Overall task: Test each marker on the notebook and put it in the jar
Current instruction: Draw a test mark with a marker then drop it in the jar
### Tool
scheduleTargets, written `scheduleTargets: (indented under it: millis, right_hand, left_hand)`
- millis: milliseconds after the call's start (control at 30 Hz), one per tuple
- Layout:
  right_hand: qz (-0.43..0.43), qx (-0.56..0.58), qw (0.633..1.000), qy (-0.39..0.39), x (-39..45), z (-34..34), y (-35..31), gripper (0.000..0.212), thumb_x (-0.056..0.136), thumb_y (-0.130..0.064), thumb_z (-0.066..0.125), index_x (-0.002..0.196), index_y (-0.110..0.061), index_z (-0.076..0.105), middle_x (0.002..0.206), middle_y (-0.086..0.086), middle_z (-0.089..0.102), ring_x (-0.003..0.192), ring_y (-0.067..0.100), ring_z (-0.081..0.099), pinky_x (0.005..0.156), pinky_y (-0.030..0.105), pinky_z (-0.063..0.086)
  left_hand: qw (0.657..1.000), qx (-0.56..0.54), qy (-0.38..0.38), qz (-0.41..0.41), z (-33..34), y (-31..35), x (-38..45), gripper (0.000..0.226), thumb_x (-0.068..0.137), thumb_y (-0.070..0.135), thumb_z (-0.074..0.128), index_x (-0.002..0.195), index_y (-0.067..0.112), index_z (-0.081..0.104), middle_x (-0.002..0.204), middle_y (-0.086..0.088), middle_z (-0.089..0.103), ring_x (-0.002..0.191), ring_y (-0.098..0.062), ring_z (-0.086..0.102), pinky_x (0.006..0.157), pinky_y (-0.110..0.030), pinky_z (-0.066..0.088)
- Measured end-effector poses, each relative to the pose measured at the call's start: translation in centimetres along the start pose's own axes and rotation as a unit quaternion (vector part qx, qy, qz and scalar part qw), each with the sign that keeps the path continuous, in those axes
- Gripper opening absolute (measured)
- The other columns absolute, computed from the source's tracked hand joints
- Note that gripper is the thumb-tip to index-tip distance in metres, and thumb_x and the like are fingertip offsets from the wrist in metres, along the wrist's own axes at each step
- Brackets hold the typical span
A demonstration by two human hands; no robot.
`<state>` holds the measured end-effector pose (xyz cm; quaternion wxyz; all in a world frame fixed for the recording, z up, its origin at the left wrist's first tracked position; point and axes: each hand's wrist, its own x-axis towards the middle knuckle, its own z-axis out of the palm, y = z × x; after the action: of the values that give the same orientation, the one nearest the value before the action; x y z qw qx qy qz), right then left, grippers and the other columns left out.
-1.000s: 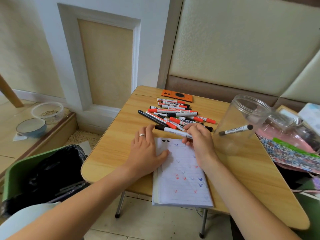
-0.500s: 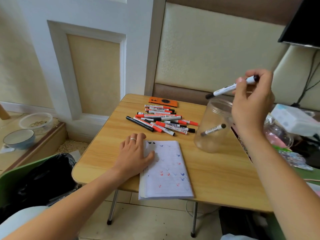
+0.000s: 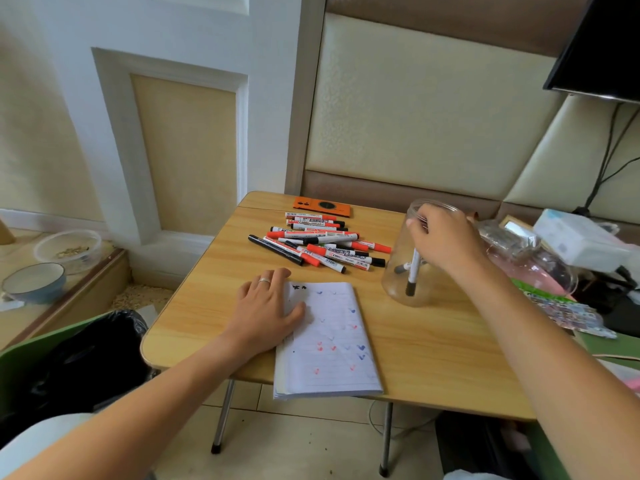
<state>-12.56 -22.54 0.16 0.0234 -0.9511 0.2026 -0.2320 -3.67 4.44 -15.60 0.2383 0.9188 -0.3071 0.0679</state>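
Note:
My right hand [image 3: 446,242] is over the mouth of the clear plastic jar [image 3: 398,285], fingers curled round the top of a white marker [image 3: 412,271]. The marker hangs upright inside the jar, black cap down near the bottom, its upper end hidden behind my hand. Another marker [image 3: 401,268] lies slanted in the jar. My left hand [image 3: 265,313] rests flat on the left edge of the open notebook [image 3: 332,355], which shows red and blue test ticks. A pile of several red and black markers [image 3: 318,245] lies behind the notebook.
An orange phone [image 3: 322,206] lies at the far edge of the wooden folding table [image 3: 433,348]. Bags, a tissue pack [image 3: 581,237] and clutter crowd the right side. A bin with a black liner [image 3: 76,362] stands at the left, bowls [image 3: 34,282] on a low shelf beyond.
My right hand lifted a marker from the pile, swung it right above the jar, then came down to the jar's mouth with the marker now inside. My left hand stayed on the notebook.

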Motion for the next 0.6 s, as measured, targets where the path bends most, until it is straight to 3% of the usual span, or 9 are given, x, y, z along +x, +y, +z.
scheduleTargets:
  millis: [133,233,333,467,600]
  right_hand:
    - [-0.018,-0.021,0.998,0.048,0.0,-0.2,-0.6,0.018,0.102,-0.024,0.052,0.098,-0.009,0.061,0.090,0.011,0.066,0.088,0.036,0.062,0.075,0.040,0.044]
    - [-0.058,-0.023,0.986,0.152,-0.1,0.4,-2.4,0.012,0.098,-0.015,0.057,0.101,-0.006,0.064,0.099,0.014,0.064,0.094,0.036,0.060,0.081,0.043,0.044]
    - [-0.117,0.004,0.965,0.236,-0.2,2.0,-5.3,0.010,0.089,-0.001,0.060,0.097,-0.007,0.064,0.096,0.013,0.063,0.087,0.033,0.058,0.076,0.043,0.047]
    - [-0.159,0.025,0.967,0.199,0.2,5.9,-8.8,0.015,0.084,0.003,0.065,0.096,-0.006,0.065,0.095,0.012,0.063,0.083,0.031,0.059,0.072,0.041,0.049]
    - [-0.121,0.022,0.982,0.147,1.4,8.4,-9.1,0.013,0.088,-0.001,0.066,0.101,-0.005,0.067,0.100,0.013,0.064,0.088,0.031,0.060,0.075,0.044,0.053]
  left_hand:
    - [1.000,-0.004,-0.004,0.007,0.0,0.0,0.1,0.072,0.083,0.068,0.026,0.141,0.025,0.033,0.134,0.003,0.048,0.126,-0.017,0.045,0.110,-0.038,0.025]
    - [1.000,0.000,-0.003,0.010,0.1,-0.1,0.1,0.065,0.087,0.064,0.030,0.139,0.025,0.034,0.132,0.003,0.047,0.124,-0.018,0.045,0.109,-0.038,0.025]
    - [1.000,0.024,-0.004,0.019,0.2,-0.1,0.2,0.060,0.088,0.063,0.025,0.133,0.026,0.039,0.129,0.004,0.044,0.122,-0.017,0.044,0.108,-0.038,0.025]
    - [0.998,0.047,-0.014,0.031,-0.2,-0.2,0.3,0.067,0.085,0.066,0.016,0.132,0.027,0.042,0.129,0.005,0.043,0.122,-0.016,0.042,0.108,-0.038,0.025]
    - [0.996,0.072,-0.012,0.048,-0.4,-0.7,0.4,0.063,0.088,0.067,0.017,0.131,0.029,0.043,0.131,0.006,0.043,0.123,-0.015,0.041,0.108,-0.039,0.028]
